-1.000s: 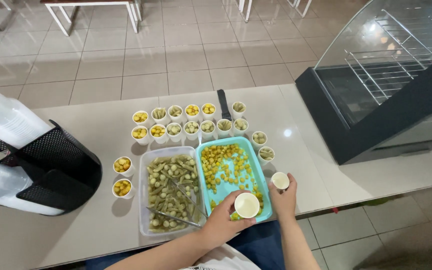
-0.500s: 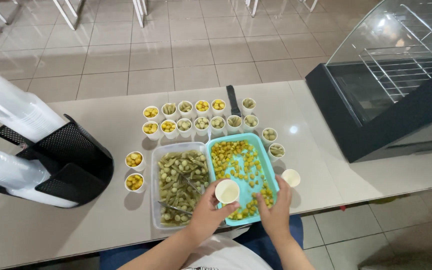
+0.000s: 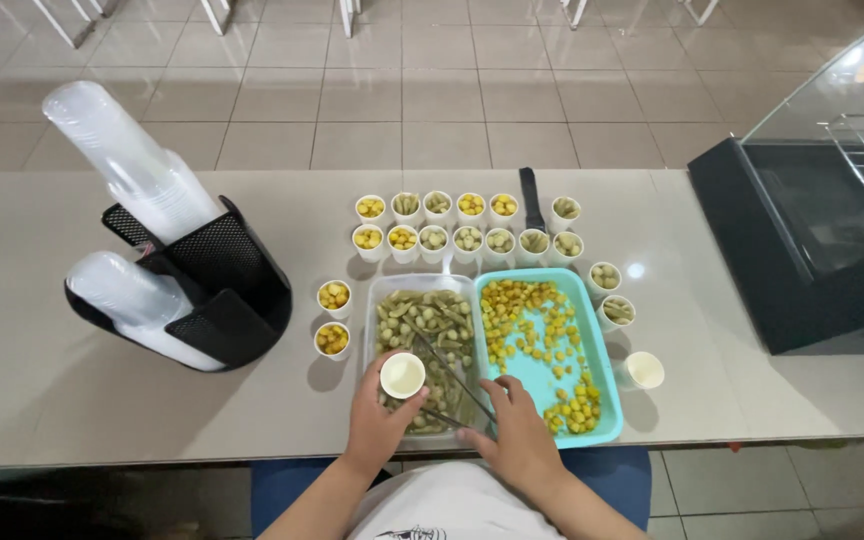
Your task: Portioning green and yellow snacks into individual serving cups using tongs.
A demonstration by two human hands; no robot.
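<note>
My left hand [image 3: 377,418] holds a small empty white paper cup [image 3: 402,375] over the clear tray [image 3: 372,300] of green snack pieces. My right hand [image 3: 517,430] rests at the near end of that tray, its fingers on the metal tongs [image 3: 452,380] that lie across the green pieces. Beside it on the right is a turquoise tray [image 3: 602,395] with yellow snack pieces. Another empty white cup [image 3: 643,370] stands on the counter right of the turquoise tray.
Two rows of filled small cups [image 3: 467,225] stand behind the trays, with more at the left [image 3: 333,317] and right [image 3: 612,295]. A black mesh holder [image 3: 202,290] with stacked plastic cups sits left. A glass display case [image 3: 822,220] is at right.
My left hand carried the empty cup from over the turquoise tray to over the clear tray. My right hand set its cup down on the counter and moved to the tongs.
</note>
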